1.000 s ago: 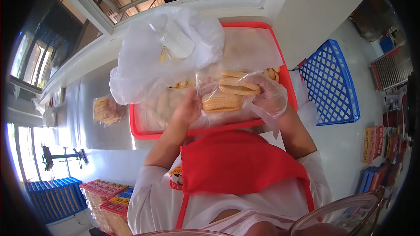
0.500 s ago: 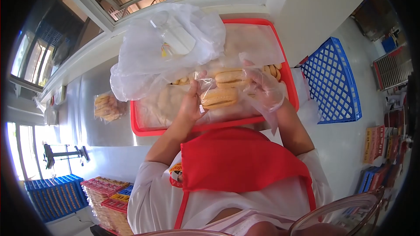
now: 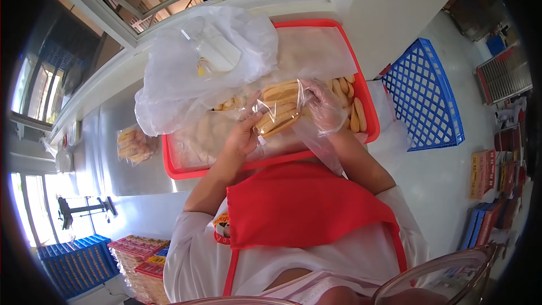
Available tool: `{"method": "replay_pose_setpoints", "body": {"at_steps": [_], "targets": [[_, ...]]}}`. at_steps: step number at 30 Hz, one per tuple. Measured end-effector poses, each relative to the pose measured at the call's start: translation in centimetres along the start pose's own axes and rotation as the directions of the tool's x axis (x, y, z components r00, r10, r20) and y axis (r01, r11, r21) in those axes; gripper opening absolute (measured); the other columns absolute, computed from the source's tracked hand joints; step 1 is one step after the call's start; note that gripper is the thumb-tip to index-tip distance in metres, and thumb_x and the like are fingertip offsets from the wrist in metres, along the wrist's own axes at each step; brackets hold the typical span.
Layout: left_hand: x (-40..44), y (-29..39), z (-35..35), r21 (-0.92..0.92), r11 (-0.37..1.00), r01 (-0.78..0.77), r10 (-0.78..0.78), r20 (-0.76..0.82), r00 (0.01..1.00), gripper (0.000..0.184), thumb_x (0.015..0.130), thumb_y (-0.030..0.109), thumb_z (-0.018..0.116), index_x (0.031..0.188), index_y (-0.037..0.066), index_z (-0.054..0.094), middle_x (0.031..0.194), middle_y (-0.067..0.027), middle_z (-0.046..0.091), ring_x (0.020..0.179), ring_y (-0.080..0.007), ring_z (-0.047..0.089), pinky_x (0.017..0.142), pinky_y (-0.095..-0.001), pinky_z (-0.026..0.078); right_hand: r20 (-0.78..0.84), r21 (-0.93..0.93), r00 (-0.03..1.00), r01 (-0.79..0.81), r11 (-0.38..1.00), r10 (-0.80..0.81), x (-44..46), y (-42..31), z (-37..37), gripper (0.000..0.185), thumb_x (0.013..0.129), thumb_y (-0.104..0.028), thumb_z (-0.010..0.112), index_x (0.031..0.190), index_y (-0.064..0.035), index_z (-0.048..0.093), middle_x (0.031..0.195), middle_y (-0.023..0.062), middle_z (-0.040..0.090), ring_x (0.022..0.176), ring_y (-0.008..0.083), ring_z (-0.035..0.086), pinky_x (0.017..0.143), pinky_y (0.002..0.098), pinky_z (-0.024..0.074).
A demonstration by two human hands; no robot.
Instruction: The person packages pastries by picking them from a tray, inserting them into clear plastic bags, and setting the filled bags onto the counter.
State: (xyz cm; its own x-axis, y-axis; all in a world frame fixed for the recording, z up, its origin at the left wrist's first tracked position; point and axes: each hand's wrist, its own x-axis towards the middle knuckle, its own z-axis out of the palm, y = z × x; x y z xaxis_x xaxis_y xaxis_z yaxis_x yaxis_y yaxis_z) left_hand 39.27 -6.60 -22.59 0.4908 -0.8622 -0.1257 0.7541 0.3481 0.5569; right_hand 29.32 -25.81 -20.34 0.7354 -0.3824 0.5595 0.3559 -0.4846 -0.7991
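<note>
A clear plastic bag [image 3: 275, 114] of long, golden ladyfinger biscuits is held up over the red tray [image 3: 265, 162]. My bare left hand [image 3: 244, 135] is closed on the bag's left side, thumb along the near edge. In a loose clear plastic glove, my right hand [image 3: 324, 107] has its fingers curled at the bag's right end, pinching the plastic there. More ladyfingers [image 3: 354, 114] lie in the tray just right of this hand. Translucent sheets [image 3: 316, 51] cover much of the tray's contents.
A crumpled white plastic bag [image 3: 164, 85] lies over the tray's far left part. Left on the metal counter [image 3: 101, 158] sits another filled bag [image 3: 135, 143]. A blue crate [image 3: 423, 99] stands at the right. Stacked packs [image 3: 138, 260] and a blue crate [image 3: 76, 262] are lower left.
My right hand has drawn back from over the biscuits to the bag's right end, its fingers curling. The biscuits now sit deeper in the bag, and more loose ladyfingers show at the tray's right.
</note>
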Motion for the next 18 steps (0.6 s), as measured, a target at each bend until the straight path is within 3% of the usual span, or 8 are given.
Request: {"method": "replay_pose_setpoints", "body": {"at_steps": [2,5,8,11,13,14,16,18], "targets": [[0.0,-0.1,0.0,-0.006,1.000,0.004,-0.004,0.002,1.000,0.071,0.081,0.002,0.052,0.139,0.015,0.013,0.131,-0.0187,0.035,0.113,-0.0269,0.046,0.093,-0.0349,0.040,-0.022,0.003,0.998,0.051,0.999,-0.051,-0.3,0.7,0.3,0.037,0.076,0.010,0.046,0.112,-0.0010,0.053,0.099,0.0088,0.056,0.088,0.0180,0.053,0.077,0.0266,0.0423],[-0.2,0.0,0.8,-0.004,1.000,0.002,-0.002,0.064,0.998,0.073,0.079,-0.004,0.049,0.140,0.016,0.013,0.130,-0.0162,0.036,0.109,-0.0228,0.048,0.092,-0.0320,0.041,-0.032,0.265,0.976,-0.200,0.943,0.216,-1.2,0.9,0.6,0.036,0.078,0.007,0.049,0.113,-0.0003,0.052,0.101,0.0065,0.056,0.090,0.0150,0.052,0.078,0.0256,0.0425],[-0.3,0.0,0.4,0.081,0.996,0.020,-0.028,0.092,0.995,0.075,0.078,-0.007,0.047,0.140,0.018,0.013,0.133,-0.0126,0.033,0.110,-0.0202,0.048,0.090,-0.0303,0.041,0.123,0.749,0.840,-0.428,0.506,0.529,-1.4,-0.1,0.5,0.032,0.081,0.002,0.052,0.112,0.0006,0.053,0.105,0.0053,0.056,0.092,0.0134,0.053,0.079,0.0254,0.0428],[-0.5,-0.1,0.7,0.182,0.982,0.041,-0.059,0.094,0.994,0.075,0.078,-0.004,0.050,0.140,0.019,0.013,0.137,-0.0099,0.028,0.112,-0.0203,0.046,0.090,-0.0311,0.041,-0.042,0.329,0.919,-0.359,0.873,0.393,-0.6,-2.6,1.7,0.027,0.081,-0.002,0.055,0.108,-0.0015,0.057,0.100,0.0076,0.057,0.088,0.0174,0.056,0.077,0.0261,0.0436],[-0.6,-0.5,1.4,0.201,0.978,0.054,-0.076,0.101,0.992,0.075,0.079,0.001,0.053,0.140,0.019,0.013,0.139,-0.0092,0.024,0.114,-0.0215,0.045,0.090,-0.0331,0.041,-0.045,-0.002,0.988,-0.149,0.989,0.149,-0.2,-1.4,1.4,0.025,0.080,-0.001,0.056,0.104,-0.0035,0.059,0.096,0.0094,0.056,0.084,0.0208,0.056,0.075,0.0274,0.0442],[-0.9,-0.4,1.9,0.052,0.994,0.096,-0.105,0.192,0.976,0.075,0.079,0.004,0.055,0.140,0.019,0.014,0.138,-0.0095,0.026,0.114,-0.0221,0.045,0.091,-0.0339,0.041,-0.015,-0.167,1.000,-0.027,0.986,0.025,0.1,-1.0,1.3,0.024,0.079,-0.001,0.057,0.102,-0.0045,0.060,0.094,0.0104,0.056,0.082,0.0225,0.057,0.074,0.0281,0.0445],[-1.1,-0.1,2.5,-0.171,0.965,0.198,-0.134,0.325,0.936,0.075,0.078,0.011,0.059,0.139,0.018,0.015,0.136,-0.0101,0.029,0.115,-0.0229,0.044,0.092,-0.0355,0.040,0.020,-0.114,0.999,0.050,0.992,-0.048,1.0,-2.1,0.9,0.021,0.077,0.000,0.058,0.097,-0.0054,0.061,0.090,0.0111,0.056,0.079,0.0241,0.056,0.071,0.0299,0.0447],[-1.2,0.3,2.5,-0.256,0.924,0.285,-0.186,0.349,0.918,0.078,0.077,0.019,0.063,0.139,0.014,0.016,0.134,-0.0108,0.033,0.115,-0.0228,0.044,0.093,-0.0371,0.039,0.099,-0.071,0.990,0.103,0.992,-0.095,1.5,-2.0,0.7,0.020,0.075,0.000,0.059,0.093,-0.0058,0.062,0.088,0.0109,0.056,0.078,0.0251,0.056,0.069,0.0314,0.0448]]}}
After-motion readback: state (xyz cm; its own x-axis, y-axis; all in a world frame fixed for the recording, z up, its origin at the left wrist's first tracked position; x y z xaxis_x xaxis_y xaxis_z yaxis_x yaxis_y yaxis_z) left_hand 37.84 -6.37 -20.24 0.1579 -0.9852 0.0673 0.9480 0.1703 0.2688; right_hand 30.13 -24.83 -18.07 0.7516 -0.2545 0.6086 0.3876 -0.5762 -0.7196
